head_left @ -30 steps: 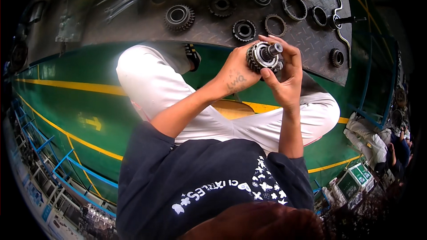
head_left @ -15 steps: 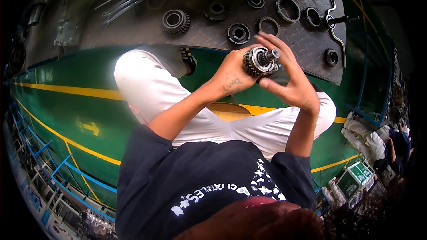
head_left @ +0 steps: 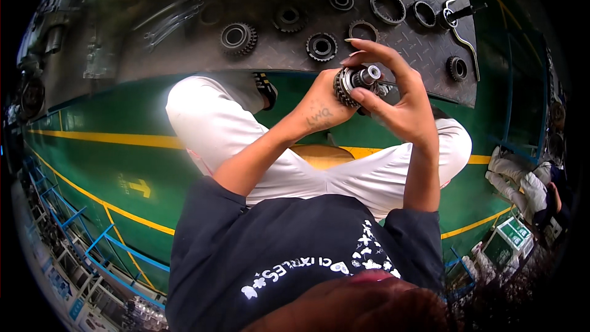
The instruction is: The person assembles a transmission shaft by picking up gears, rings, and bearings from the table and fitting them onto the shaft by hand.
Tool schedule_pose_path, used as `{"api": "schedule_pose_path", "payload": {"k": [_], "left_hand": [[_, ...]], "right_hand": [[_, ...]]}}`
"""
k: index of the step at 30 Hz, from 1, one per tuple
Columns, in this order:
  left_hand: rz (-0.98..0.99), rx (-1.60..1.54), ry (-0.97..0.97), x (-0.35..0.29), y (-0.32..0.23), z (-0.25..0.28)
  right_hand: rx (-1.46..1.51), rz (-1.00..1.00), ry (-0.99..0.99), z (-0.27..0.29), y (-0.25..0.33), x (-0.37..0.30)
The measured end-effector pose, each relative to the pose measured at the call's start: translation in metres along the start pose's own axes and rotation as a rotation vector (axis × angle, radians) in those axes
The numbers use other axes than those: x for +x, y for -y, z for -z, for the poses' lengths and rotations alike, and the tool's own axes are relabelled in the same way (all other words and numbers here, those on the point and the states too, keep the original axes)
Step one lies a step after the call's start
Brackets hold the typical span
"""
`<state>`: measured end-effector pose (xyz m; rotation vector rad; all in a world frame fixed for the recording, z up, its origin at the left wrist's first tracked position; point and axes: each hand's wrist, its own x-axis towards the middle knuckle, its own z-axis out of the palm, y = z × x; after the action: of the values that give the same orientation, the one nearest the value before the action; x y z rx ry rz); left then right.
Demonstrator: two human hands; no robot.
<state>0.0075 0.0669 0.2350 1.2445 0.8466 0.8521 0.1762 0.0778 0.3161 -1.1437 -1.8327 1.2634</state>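
My left hand (head_left: 321,103) is wrapped around a gear shaft (head_left: 356,79), held over my lap near the edge of the metal table. Dark toothed gears surround the shaft, and its bright hollow end points up toward me. My right hand (head_left: 405,101) curves around the other side in a C shape, thumb and fingers apart. Its thumb tip lies over the gears, but whether it touches them I cannot tell. The undersides of the gears are hidden by my left palm. Just beyond my right fingers lies a thin toothed ring (head_left: 363,32) on the table.
The dark tread-plate table (head_left: 276,52) bears a large gear (head_left: 238,39), a splined hub (head_left: 321,46), a bearing (head_left: 341,0), a toothed ring (head_left: 388,8), a small gear (head_left: 456,68) and a bent rod (head_left: 465,46). Another person (head_left: 534,193) is at the far right.
My right hand's fingers have bent from nearly straight into a curve, and its thumb has moved left over the gears. My left hand keeps its hold. The view has shifted slightly.
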Motion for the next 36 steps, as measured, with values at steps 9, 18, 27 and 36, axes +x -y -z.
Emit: {"api": "schedule_pose_path", "payload": {"k": [9,18,27,36], "left_hand": [[-0.038,-0.066,-0.021,-0.003,-0.006,0.003],[-0.001,-0.075,-0.032,-0.007,-0.008,0.005],[-0.226,0.100,-0.116,-0.007,-0.006,0.005],[-0.158,-0.042,-0.132,-0.010,0.002,0.005]], "right_hand": [[0.015,0.053,0.091,0.000,-0.004,0.006],[-0.106,0.143,0.071,-0.006,-0.013,0.002],[-0.119,0.195,-0.046,-0.012,-0.010,-0.007],[0.124,0.083,0.000,-0.017,-0.012,-0.005]]}}
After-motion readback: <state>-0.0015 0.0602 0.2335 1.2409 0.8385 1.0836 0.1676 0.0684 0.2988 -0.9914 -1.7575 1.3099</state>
